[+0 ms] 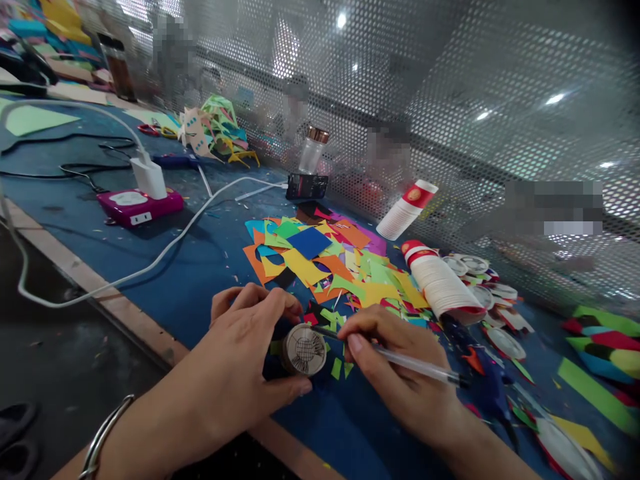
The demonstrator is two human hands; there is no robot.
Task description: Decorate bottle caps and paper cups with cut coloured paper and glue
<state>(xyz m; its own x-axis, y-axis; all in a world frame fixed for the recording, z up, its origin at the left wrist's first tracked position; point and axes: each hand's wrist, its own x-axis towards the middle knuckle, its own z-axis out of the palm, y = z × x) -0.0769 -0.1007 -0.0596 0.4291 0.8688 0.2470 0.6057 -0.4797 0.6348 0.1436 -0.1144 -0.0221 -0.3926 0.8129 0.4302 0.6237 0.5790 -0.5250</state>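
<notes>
My left hand (245,353) curves around a small, thick round piece (304,350) near the table's front edge, thumb at its near side and forefinger at its far side. The pale top of this round piece bears dark drawn lines, with a grid-like patch in the middle. Its material I cannot make out. In my right hand (400,360) is a pen (420,364) with a clear barrel, pinched between thumb and fingers. The pen's dark tip reaches the upper edge of the round top; whether it touches is unclear. Small green paper scraps (337,368) lie beside the piece.
Colored paper cuttings (310,243) spread beyond my hands. Stacked paper cups (443,283) lie at the right, near a blue glue gun (493,387). A magenta power strip (140,205) with a white cable sits left. A phone (307,187) leans on a bottle by the mesh partition.
</notes>
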